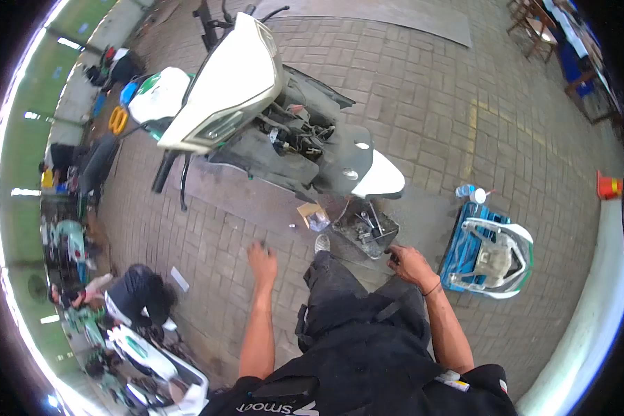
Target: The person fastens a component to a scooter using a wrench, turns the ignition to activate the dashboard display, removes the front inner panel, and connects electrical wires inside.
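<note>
My left hand point(262, 265) hangs over the paving with its fingers loosely apart and nothing visible in it. My right hand point(410, 265) is beside the tool tray, with its fingers curled in and dark at the tips; whatever they hold, if anything, I cannot make out. The metal tray point(383, 244) on the ground carries several hand tools. Just left of it lies a small open cardboard box point(313, 216) with a clear plastic bag in it. Ahead stands a white scooter point(239, 83) with its front opened up, exposing wiring point(305, 135) behind dark panels.
A white scooter body panel point(513, 260) rests on a blue crate point(457, 243) to the right, near a bottle point(464, 191) and a white cup point(478, 196). More scooters point(152, 360) and a crouching person point(142, 295) are at the left. An orange cone point(609, 187) stands far right.
</note>
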### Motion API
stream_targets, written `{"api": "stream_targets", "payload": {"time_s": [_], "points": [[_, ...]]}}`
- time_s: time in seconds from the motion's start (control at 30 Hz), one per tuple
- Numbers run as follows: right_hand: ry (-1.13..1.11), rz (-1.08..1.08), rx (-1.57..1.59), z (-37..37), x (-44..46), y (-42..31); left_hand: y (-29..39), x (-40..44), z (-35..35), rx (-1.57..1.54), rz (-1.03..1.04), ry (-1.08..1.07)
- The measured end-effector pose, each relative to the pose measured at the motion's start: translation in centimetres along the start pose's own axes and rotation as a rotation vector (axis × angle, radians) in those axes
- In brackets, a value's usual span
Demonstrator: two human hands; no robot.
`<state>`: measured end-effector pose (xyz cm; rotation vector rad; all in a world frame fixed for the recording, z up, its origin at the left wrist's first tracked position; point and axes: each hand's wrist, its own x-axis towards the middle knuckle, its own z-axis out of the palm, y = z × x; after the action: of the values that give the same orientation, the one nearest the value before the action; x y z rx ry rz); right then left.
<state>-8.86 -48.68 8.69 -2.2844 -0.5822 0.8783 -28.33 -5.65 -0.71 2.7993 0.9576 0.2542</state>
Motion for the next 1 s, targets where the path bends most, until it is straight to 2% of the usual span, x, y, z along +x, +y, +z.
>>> {"api": "stream_targets", "payload": {"time_s": [0.03,0.1,0.13,0.2,0.23,0.27,0.33,0.4,0.43,0.53,0.57,0.63,0.67,0.73,0.77,0.83,0.9,1.0], "points": [[-0.047,0.050,0.015,1.0,1.1,-1.6,1.4,5.6,-1.1,-0.005,0.004,0.055],[-0.004,0.117,0.043,3.4,3.8,-4.1,5.5,16.4,-5.4,0.046,0.091,0.141],[0.019,0.157,0.058,4.6,4.5,-5.3,7.3,20.9,-7.3,-0.108,0.104,0.105],[0.065,0.178,0.115,7.4,7.6,-7.3,7.7,27.8,-6.5,-0.060,0.237,0.230],[0.131,0.165,0.176,8.8,9.3,-8.6,7.8,29.8,-5.9,-0.063,0.248,0.198],[0.128,0.191,0.187,9.2,10.7,-10.7,8.0,31.3,-5.4,-0.100,0.278,0.139],[0.240,0.049,0.198,8.7,13.9,-14.0,8.1,33.4,-4.6,-0.149,0.321,0.076],[0.300,0.044,0.204,7.9,16.9,-16.1,7.3,33.8,-3.5,0.039,0.523,0.384],[0.358,0.012,0.207,7.1,18.3,-16.7,6.2,34.1,-2.5,0.032,0.525,0.369],[0.478,0.091,0.257,4.2,22.0,-18.3,3.0,35.0,0.0,0.053,0.738,0.422],[0.478,0.099,0.271,3.9,23.4,-18.3,2.9,35.0,0.3,0.054,0.744,0.490],[0.676,0.042,0.233,3.4,25.9,-17.8,2.9,35.1,0.1,0.058,0.767,0.555],[0.682,0.049,0.246,3.2,27.0,-17.5,3.2,35.1,-0.7,0.306,0.861,0.667],[0.780,-0.132,0.065,3.1,29.2,-16.6,2.7,34.9,-0.3,0.560,0.964,0.777],[0.786,-0.127,0.079,3.3,30.2,-15.6,2.0,34.7,0.4,0.243,0.770,0.556],[0.665,-0.238,0.126,4.3,32.0,-13.7,1.6,34.7,0.8,-0.043,0.571,0.326],[0.644,-0.236,0.149,5.5,33.6,-12.5,4.2,35.0,-1.3,0.027,0.666,0.502],[0.724,-0.417,0.314,6.3,36.0,-12.6,4.5,34.9,-2.0,0.038,0.569,0.434]]}}
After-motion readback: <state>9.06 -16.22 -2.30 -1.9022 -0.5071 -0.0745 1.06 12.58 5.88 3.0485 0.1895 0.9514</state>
